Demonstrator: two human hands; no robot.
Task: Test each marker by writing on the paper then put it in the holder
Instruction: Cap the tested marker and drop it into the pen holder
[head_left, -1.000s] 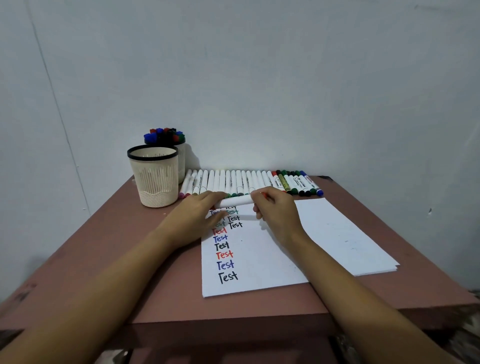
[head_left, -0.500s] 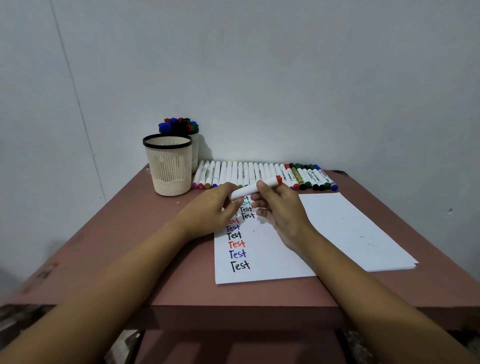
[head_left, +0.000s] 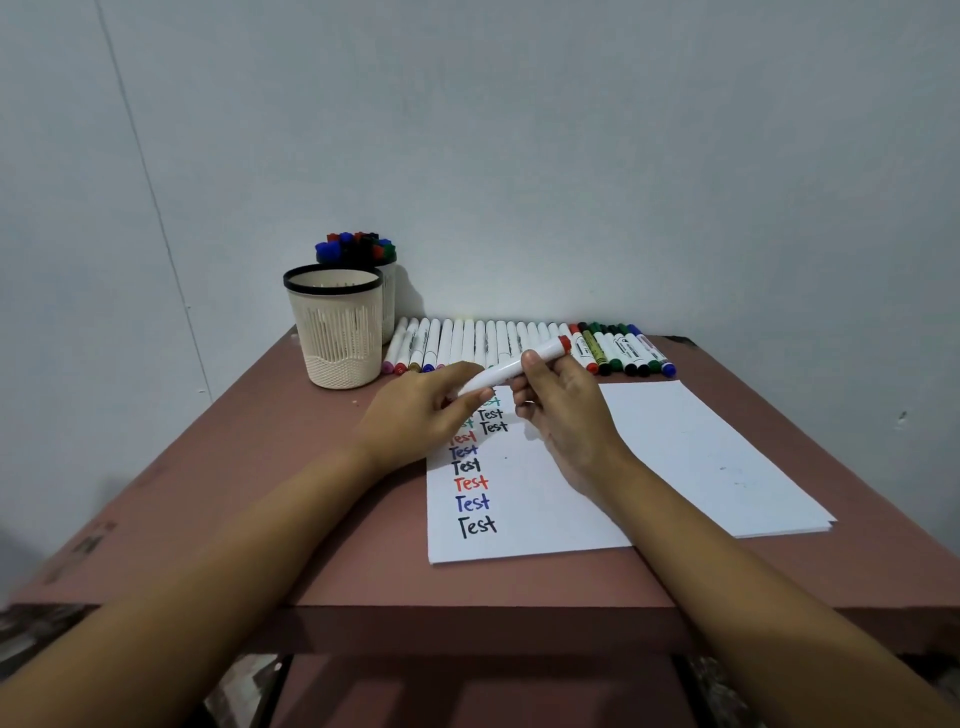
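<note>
A white marker with a red end (head_left: 511, 369) is held over the top of the paper (head_left: 675, 457), tilted up to the right. My left hand (head_left: 421, 415) grips its lower left end and my right hand (head_left: 561, 410) pinches its middle. The paper carries a column of "Test" words in black, blue, red and green. A row of white markers (head_left: 493, 343) lies along the wall behind the paper. A cream holder with a black rim (head_left: 337, 332) stands at the back left.
A second holder (head_left: 387, 301) packed with capped markers stands behind the cream one. Darker green, black and blue markers (head_left: 623, 353) end the row at the right. The brown table (head_left: 260, 493) meets the wall at the back.
Both hands have lifted the marker off the paper's top edge and tilted its red end upward to the right. The camera has shifted, so the scene sits further right in view.
</note>
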